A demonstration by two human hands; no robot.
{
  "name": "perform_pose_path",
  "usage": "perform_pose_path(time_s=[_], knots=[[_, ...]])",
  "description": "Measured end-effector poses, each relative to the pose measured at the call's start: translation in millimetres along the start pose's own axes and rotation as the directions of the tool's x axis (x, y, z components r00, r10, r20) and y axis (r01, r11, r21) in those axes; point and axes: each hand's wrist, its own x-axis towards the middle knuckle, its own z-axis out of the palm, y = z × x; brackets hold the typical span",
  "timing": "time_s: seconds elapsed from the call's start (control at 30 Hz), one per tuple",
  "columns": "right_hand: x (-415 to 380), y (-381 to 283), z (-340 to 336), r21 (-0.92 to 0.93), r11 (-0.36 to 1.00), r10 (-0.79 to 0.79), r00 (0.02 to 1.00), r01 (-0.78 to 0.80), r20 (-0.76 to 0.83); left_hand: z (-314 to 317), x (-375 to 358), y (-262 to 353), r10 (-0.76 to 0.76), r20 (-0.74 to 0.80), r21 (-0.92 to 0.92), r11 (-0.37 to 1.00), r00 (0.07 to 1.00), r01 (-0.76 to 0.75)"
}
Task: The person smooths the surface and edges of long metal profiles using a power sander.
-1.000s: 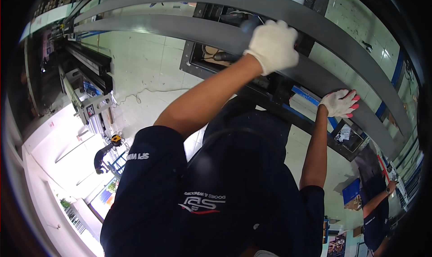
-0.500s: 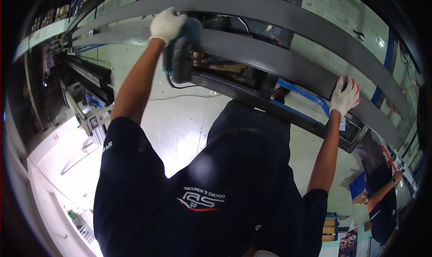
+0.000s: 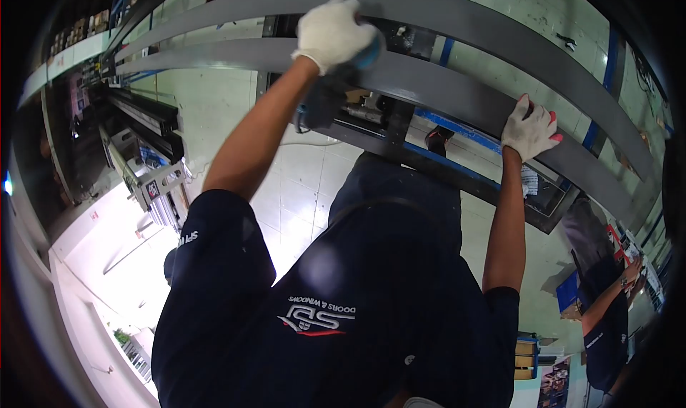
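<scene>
My left hand (image 3: 334, 36), in a white glove, grips a teal power tool (image 3: 369, 53) with a dark bag-like part (image 3: 325, 99) hanging below. The tool is blurred and sits over the nearer long grey bar (image 3: 421, 81); its contact with the bar is hidden. Farther right, my right hand (image 3: 530, 131), in a white glove with red fingertips, lies on the same bar with its fingers apart. Beyond it runs a second long grey bar (image 3: 457, 15), roughly parallel.
Under the bars stands a dark frame (image 3: 371, 142) with blue rails (image 3: 457, 131). Dark profiles (image 3: 146, 115) are stacked at the left. A co-worker's arm (image 3: 607, 304) shows at the lower right, near a blue box (image 3: 569, 294). A cable (image 3: 314, 143) lies on the floor.
My left hand and the power tool have moved right along the nearer bar. My right hand has shifted slightly left. The frame under the bars appears farther left and the co-worker's hands have moved.
</scene>
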Motion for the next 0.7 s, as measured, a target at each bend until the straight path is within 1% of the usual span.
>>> perform_pose_path(time_s=[0.1,0.17,0.27,0.3,0.37,0.4,0.5,0.53,0.57,0.6,0.63,0.7], knots=[[1,2,1,0.033,0.999,0.005,1.000,-0.005,-0.015,10,-11,77,0.090,0.019,-0.050,0.995,0.996,-0.089],[1,2,1,0.045,0.999,0.001,1.000,-0.001,-0.010,19,-24,125,0.159,0.004,-0.090,0.983,0.987,-0.158],[0,5,6,0.063,0.998,-0.013,1.000,0.014,-0.021,26,-37,190,0.243,0.062,-0.178,0.957,0.968,-0.229],[1,7,7,0.070,0.997,-0.017,1.000,0.019,-0.024,26,-41,208,0.274,0.075,-0.218,0.943,0.959,-0.252],[0,11,9,0.082,0.996,-0.022,1.000,0.022,-0.001,32,-45,229,0.332,0.045,-0.268,0.913,0.942,-0.309],[1,12,9,0.086,0.996,-0.025,1.000,0.024,0.013,32,-45,235,0.328,0.060,-0.278,0.912,0.943,-0.300],[0,14,10,0.066,0.997,-0.050,0.999,0.051,-0.019,32,-43,215,0.319,0.014,-0.300,0.905,0.948,-0.301],[1,13,10,0.052,0.997,-0.049,0.999,0.050,-0.019,26,-39,198,0.310,0.043,-0.251,0.923,0.950,-0.290],[2,13,11,0.039,0.998,-0.045,0.999,0.046,-0.018,21,-36,178,0.257,0.031,-0.212,0.946,0.966,-0.245],[0,13,10,0.023,0.999,-0.039,0.999,0.040,-0.014,7,-31,156,0.194,0.099,-0.154,0.972,0.976,-0.177],[-1,13,8,0.025,0.999,-0.039,0.999,0.039,-0.013,14,-26,126,0.140,0.025,-0.131,0.982,0.990,-0.136],[0,9,3,0.029,0.999,-0.034,0.999,0.035,-0.019,-1,-17,62,0.036,0.015,-0.093,0.995,0.999,-0.034]])
